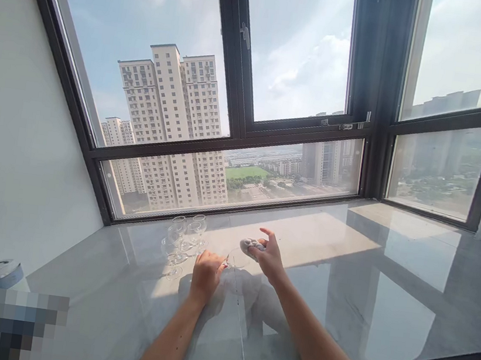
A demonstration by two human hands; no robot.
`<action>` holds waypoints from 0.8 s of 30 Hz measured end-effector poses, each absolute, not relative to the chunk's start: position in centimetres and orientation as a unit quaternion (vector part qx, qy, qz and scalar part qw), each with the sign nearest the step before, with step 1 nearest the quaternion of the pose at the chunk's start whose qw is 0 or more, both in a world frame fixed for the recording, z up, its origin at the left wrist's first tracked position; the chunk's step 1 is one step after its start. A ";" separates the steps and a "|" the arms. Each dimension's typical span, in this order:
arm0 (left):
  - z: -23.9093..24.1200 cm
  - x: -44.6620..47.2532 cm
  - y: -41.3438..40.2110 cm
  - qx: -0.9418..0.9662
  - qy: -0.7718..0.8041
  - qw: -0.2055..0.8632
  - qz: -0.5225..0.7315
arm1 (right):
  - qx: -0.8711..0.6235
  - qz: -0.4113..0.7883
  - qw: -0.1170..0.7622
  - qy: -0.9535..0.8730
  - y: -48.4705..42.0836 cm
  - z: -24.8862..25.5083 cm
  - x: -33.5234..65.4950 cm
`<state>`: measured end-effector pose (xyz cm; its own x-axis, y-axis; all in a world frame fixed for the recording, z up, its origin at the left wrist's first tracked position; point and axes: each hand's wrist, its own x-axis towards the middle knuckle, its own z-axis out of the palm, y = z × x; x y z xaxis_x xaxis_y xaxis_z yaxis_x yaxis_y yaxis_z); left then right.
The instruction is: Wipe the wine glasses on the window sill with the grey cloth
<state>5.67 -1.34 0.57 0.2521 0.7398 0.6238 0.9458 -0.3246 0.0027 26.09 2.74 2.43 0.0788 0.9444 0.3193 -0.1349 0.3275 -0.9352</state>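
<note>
Pale grey cloth (249, 247), bunched, is gripped between the thumb and fingers of the right hand (273, 259), with one finger raised clear of it. To its left, the fingers of the left hand (207, 271) are curled closed about a clear glass (230, 263), which lies just beside the cloth and is largely hidden by the hand; whether cloth and glass touch cannot be told. Both hands are above a glossy grey tiled windowsill (134, 313), crossed beneath them by a thin, dark-flecked joint (238, 307). Left of the left hand, near the window, stands a cluster of clear stemmed glasses (176, 248), some overlapping. At far left is a round-topped object (0, 273), partly pixelated. Dark window frames (231, 143) border the sill; outside rise pale tower blocks (167, 93) beside a green field (245, 173).
</note>
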 end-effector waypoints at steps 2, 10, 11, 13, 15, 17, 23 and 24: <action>0.6 5.7 -1.3 -0.766 -0.548 0.193 -0.276 | -0.405 0.411 0.639 -0.509 3.0 2.3 26.3; 0.5 5.4 -1.3 -0.784 -0.535 0.156 -0.273 | -0.343 0.530 0.503 -0.591 2.9 1.8 27.4; 0.5 5.4 -1.3 -0.792 -0.532 0.149 -0.261 | -0.345 0.541 0.474 -0.603 2.9 1.7 27.5; 0.5 5.5 -1.4 -0.805 -0.528 0.137 -0.234 | -0.360 0.546 0.438 -0.617 2.9 1.4 27.7; 0.6 5.7 -1.5 -0.810 -0.528 0.128 -0.222 | -0.373 0.541 0.434 -0.616 2.9 1.3 27.9; 0.7 5.8 -1.7 -0.811 -0.522 0.119 -0.234 | -0.371 0.542 0.439 -0.614 2.7 1.6 28.1; 1.0 6.2 -2.5 -0.828 -0.478 0.039 -0.292 | -0.350 0.554 0.425 -0.625 1.7 3.0 29.2; 1.0 6.3 -2.5 -0.826 -0.476 0.002 -0.302 | -0.345 0.555 0.429 -0.623 1.7 3.2 29.3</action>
<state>6.29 -2.51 0.96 0.3655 0.7844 0.5012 0.7872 -0.5478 0.2832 29.29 1.65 3.16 -0.3932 0.9068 0.1520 -0.0469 0.1453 -0.9883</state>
